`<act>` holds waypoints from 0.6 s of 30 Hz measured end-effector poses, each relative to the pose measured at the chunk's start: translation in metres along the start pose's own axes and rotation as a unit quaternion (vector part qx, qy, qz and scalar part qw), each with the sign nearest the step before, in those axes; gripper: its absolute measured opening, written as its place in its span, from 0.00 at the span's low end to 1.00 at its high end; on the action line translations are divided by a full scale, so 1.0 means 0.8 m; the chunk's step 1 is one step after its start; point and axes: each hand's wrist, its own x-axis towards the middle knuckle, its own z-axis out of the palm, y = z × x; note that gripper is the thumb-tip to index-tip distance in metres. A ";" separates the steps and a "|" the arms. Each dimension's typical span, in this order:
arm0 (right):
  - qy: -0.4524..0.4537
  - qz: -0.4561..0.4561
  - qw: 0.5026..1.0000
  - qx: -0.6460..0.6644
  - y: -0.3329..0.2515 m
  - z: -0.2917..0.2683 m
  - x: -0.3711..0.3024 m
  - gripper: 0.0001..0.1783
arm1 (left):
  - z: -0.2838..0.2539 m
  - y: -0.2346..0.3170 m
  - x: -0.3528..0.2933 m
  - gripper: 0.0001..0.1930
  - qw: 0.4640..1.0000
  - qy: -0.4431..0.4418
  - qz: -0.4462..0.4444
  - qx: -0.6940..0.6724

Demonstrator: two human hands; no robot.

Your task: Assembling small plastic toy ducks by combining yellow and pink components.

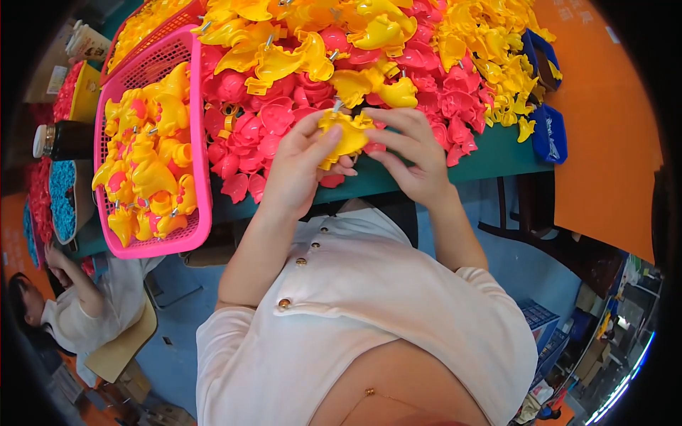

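Observation:
In front of my chest, at the table's near edge, my left hand is closed on a yellow plastic shell piece, thumb on top of it. A small silver metal pin shows at its upper edge. My right hand is at the piece's right side with fingers curved and apart; whether the fingertips touch it I cannot tell. Just beyond both hands lies a heap of pink shell pieces with yellow shell pieces on top, several with metal pins.
At left, a pink basket holds several yellow-and-pink assembled figures. Two blue trays sit at the green table's right end, by an orange surface. A dark jar stands left of the basket. Another person sits at far left.

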 end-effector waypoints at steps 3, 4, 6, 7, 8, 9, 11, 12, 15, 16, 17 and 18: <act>0.137 0.119 0.983 -0.021 0.007 -0.006 -0.032 0.16 | -0.006 0.013 -0.016 0.18 0.995 0.052 0.065 -0.063; 0.148 0.154 0.976 -0.039 0.010 -0.010 -0.041 0.16 | -0.012 0.018 -0.023 0.19 0.994 0.044 0.081 -0.050; 0.109 0.135 0.983 -0.063 0.013 -0.008 -0.043 0.16 | -0.013 0.028 -0.040 0.20 0.993 0.043 0.082 -0.073; 0.071 0.114 0.987 -0.087 0.012 -0.006 -0.043 0.17 | -0.015 0.031 -0.046 0.21 0.991 0.041 0.084 -0.096; 0.012 0.095 0.992 -0.088 0.007 -0.005 -0.039 0.23 | -0.021 0.031 -0.049 0.21 0.991 0.010 0.078 -0.107; -0.003 0.099 0.991 -0.091 0.000 0.003 -0.034 0.28 | -0.019 0.030 -0.051 0.21 0.991 0.013 0.077 -0.107; -0.020 0.121 0.987 -0.106 -0.005 0.021 -0.027 0.37 | -0.013 0.033 -0.055 0.20 0.985 0.026 0.033 -0.168; -0.022 0.121 0.987 -0.106 -0.008 0.028 -0.023 0.37 | -0.016 0.028 -0.056 0.20 0.985 0.027 0.032 -0.169; 0.006 0.170 0.978 -0.117 -0.007 0.042 -0.019 0.37 | -0.025 0.012 -0.061 0.19 0.988 0.036 0.051 -0.138; -0.010 0.158 0.978 -0.135 0.000 0.044 -0.023 0.37 | -0.020 0.009 -0.062 0.20 0.992 0.055 0.042 -0.105; -0.025 0.147 0.977 -0.153 0.005 0.045 -0.025 0.38 | -0.016 0.007 -0.064 0.21 0.994 0.073 0.031 -0.072; -0.033 0.145 0.976 -0.162 0.007 0.045 -0.025 0.38 | -0.015 0.006 -0.065 0.21 0.994 0.071 0.027 -0.073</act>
